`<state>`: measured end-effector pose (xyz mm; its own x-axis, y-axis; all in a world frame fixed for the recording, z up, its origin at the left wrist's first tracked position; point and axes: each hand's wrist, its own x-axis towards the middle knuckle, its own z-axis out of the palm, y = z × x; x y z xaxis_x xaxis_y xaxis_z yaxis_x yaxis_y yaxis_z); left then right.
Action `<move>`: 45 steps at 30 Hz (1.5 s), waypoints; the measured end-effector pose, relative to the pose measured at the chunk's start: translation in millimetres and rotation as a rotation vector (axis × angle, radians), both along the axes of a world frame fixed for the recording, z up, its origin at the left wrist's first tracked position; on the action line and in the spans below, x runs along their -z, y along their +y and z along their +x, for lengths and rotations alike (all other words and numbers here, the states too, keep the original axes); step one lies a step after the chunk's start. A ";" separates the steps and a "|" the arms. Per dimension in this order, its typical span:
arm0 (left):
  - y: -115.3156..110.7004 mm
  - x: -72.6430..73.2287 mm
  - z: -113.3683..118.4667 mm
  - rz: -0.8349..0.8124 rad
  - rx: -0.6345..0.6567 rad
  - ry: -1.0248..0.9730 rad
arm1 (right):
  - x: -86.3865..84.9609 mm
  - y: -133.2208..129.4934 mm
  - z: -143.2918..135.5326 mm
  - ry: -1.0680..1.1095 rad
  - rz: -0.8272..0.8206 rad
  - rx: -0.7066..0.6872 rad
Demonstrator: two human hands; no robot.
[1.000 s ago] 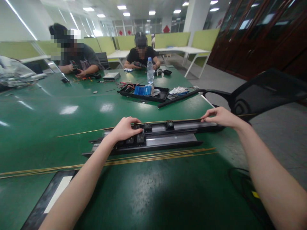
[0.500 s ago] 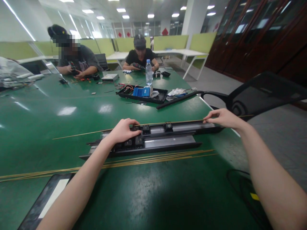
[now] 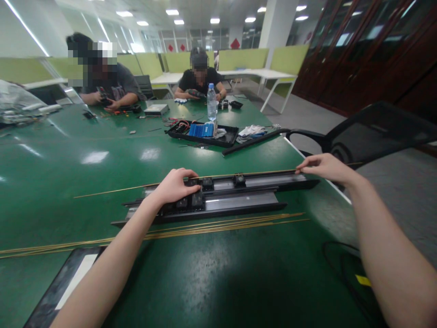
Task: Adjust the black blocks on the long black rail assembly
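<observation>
Across the green desk point(image 3: 239, 273) lie a front channel point(image 3: 239, 200) and rear channel point(image 3: 266, 181), loose rods point(image 3: 221, 224) nearer the person. Right hand point(image 3: 326, 168) narrowly pinches a thin rod point(image 3: 266, 172), which runs leftward along the rear channel's far edge. Left hand point(image 3: 174, 187) overlies dark blocks point(image 3: 197, 200) partway; its grip I cannot tell.

White pillar point(image 3: 278, 32) rising. Green partitions point(image 3: 244, 59) flanking pillar; white desks point(image 3: 271, 71) standing before it. Dark cabinets point(image 3: 368, 59) looming right of pillar, grey floor point(image 3: 302, 114) stretching before it, ceiling lights point(image 3: 215, 21) glowing either side.
</observation>
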<state>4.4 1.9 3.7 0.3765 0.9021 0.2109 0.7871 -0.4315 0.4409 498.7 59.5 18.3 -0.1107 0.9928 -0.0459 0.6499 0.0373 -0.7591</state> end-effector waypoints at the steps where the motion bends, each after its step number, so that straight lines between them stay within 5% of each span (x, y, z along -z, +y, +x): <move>1: 0.2 0.5 -0.3 0.000 0.000 0.001 | 0.3 0.3 1.0 -0.002 0.009 -0.001; 13: 1.5 1.3 -0.9 0.005 0.005 0.001 | 0.2 4.3 -7.8 -0.159 0.156 -0.008; 20: 1.1 1.0 -0.9 0.004 0.010 -0.007 | 13.2 -2.7 -84.9 -0.137 0.362 -0.266; 27: 1.0 0.4 0.4 -0.012 -0.003 -0.002 | 29.7 -20.9 -142.7 -0.089 0.543 -0.285; 45: 1.8 -0.1 -0.3 -0.015 0.001 0.000 | 40.5 -28.8 -161.2 -0.013 0.585 -0.184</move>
